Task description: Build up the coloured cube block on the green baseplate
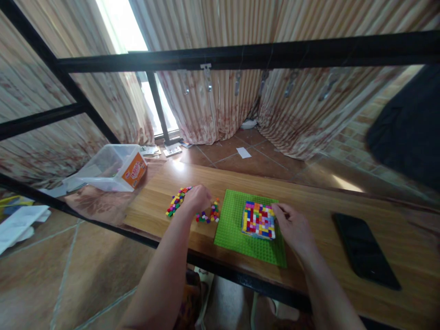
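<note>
A block built of many small coloured bricks [258, 220] stands on a green studded baseplate [232, 229]. At its right side is my right hand [292, 225], fingers curled together and the tips at the block's upper right corner. Whether a brick sits between those fingertips I cannot make out. To the left of the baseplate, loose small bricks [174, 204] lie in a scattered pile on the wooden table [154, 188]. My left hand [197, 199] reaches down into the middle of this pile, fingers bent inward. The back of the hand hides its fingertips and whatever they hold.
A black phone [366, 251] lies on the table at the right. Beyond the table's left end sits a clear plastic bin [113, 167] with an orange label. A dark metal rail [220, 59] with hanging clips crosses in front of the curtains [220, 105].
</note>
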### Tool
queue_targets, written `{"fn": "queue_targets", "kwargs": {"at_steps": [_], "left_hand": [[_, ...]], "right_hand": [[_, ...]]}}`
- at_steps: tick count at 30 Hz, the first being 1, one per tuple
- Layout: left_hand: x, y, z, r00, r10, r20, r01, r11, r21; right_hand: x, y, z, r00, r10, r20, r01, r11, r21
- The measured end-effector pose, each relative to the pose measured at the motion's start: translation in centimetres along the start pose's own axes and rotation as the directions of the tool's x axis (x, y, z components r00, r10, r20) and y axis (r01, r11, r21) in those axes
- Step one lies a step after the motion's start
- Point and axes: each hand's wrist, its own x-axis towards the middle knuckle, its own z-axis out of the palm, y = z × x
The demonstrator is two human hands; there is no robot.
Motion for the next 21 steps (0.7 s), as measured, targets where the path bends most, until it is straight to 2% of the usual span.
{"fn": "queue_targets", "kwargs": {"at_steps": [7, 10, 12, 14, 17, 19, 21], "left_hand": [[0.2, 0.4, -0.3, 0.995, 0.004, -0.104, -0.03, 0.968, -0.25], [0.6, 0.9, 0.2, 0.988, 0.013, -0.155, -0.081, 0.893, -0.442], [0.6, 1.7, 0.5, 0.987, 0.06, -0.151, -0.141, 0.782, -0.608], [0.2, 2.8, 0.8, 0.983, 0.135, -0.126, -0.183, 0.617, -0.765], [-0.8, 4.6, 1.1, 0.97, 0.231, -0.08, -0.168, 0.391, -0.905], [-1.4, 5.7, 1.3, 0.962, 0.27, -0.041, -0.122, 0.291, -0.949], [-1.8, 6.4, 1.4, 0.954, 0.3, -0.006, -0.078, 0.23, -0.97]], "right_hand": [[0.1, 0.1, -0.1, 0.999, -0.003, -0.039, 0.004, 1.0, 0.02], [0.1, 0.0, 0.0, 0.996, -0.002, -0.094, 0.008, 0.998, 0.063], [0.2, 0.0, 0.1, 0.989, -0.003, -0.145, 0.019, 0.994, 0.106], [0.1, -0.2, 0.1, 0.981, -0.011, -0.196, 0.041, 0.988, 0.151], [-0.3, -0.9, 0.2, 0.964, -0.052, -0.263, 0.112, 0.969, 0.221], [-0.6, -1.5, 0.3, 0.954, -0.111, -0.28, 0.189, 0.945, 0.269], [-0.9, -2.2, 0.3, 0.943, -0.198, -0.269, 0.276, 0.915, 0.294]]}}
